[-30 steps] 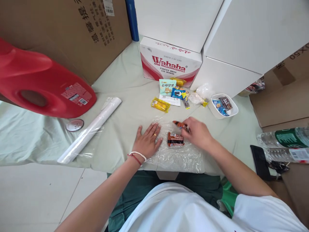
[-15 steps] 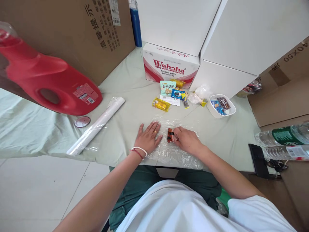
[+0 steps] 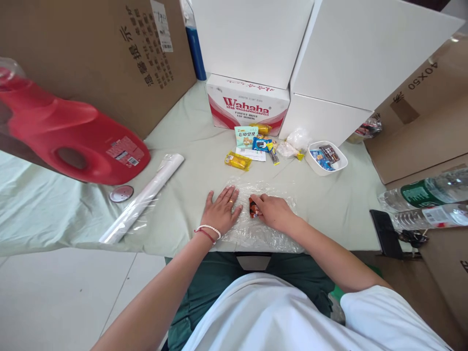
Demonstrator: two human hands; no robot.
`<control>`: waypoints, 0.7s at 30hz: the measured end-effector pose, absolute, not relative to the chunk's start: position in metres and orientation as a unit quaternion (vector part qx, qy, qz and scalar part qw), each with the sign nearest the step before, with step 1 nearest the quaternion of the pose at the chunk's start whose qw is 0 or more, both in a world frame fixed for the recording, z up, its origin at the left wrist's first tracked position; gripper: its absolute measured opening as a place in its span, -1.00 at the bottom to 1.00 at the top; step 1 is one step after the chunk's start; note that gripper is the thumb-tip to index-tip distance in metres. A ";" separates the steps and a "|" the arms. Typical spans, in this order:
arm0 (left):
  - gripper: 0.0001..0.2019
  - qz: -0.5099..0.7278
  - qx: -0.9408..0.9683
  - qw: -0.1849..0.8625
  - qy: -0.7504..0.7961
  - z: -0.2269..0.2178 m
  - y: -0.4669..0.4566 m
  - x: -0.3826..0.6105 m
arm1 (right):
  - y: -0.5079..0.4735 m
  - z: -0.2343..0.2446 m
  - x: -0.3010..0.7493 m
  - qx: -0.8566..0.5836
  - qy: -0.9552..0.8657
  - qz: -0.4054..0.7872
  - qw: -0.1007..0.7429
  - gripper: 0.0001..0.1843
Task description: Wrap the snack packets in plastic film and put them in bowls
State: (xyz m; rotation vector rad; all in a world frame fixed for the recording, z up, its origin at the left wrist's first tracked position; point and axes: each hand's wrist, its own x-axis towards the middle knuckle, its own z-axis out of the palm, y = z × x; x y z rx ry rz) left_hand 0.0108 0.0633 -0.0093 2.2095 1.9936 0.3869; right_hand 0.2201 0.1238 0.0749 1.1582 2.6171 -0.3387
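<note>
We logged one red-brown snack packet on crumpled clear plastic film, right of the flat, spread left hand. Hands lay apart, the right hand nearer, its fingers curled over the packet's right part; the hidden grip and the packet's long axis we could not tell.

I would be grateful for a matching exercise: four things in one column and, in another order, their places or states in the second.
Things
1. Left hand
2. Right hand
3. White roll
4. White tub

Places or states
A. Contains small packets
B. Left of both hands
C. Spread flat
D. Touching a reddish-brown packet over clear film

Pairs: 1-C, 2-D, 3-B, 4-A
</note>
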 end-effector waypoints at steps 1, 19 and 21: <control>-0.40 0.125 0.734 0.072 0.663 -0.009 0.063 0.011 | 0.124 0.074 0.221 0.396 0.901 -0.126 0.126 -0.34; -0.45 0.263 0.737 0.080 0.617 -0.015 0.045 -0.040 | 0.030 0.009 0.340 0.332 0.893 -0.205 -0.223 -0.76; -0.38 0.247 0.767 0.062 0.589 -0.006 0.033 -0.042 | 0.037 0.013 0.338 0.324 0.887 -0.214 -0.250 -0.76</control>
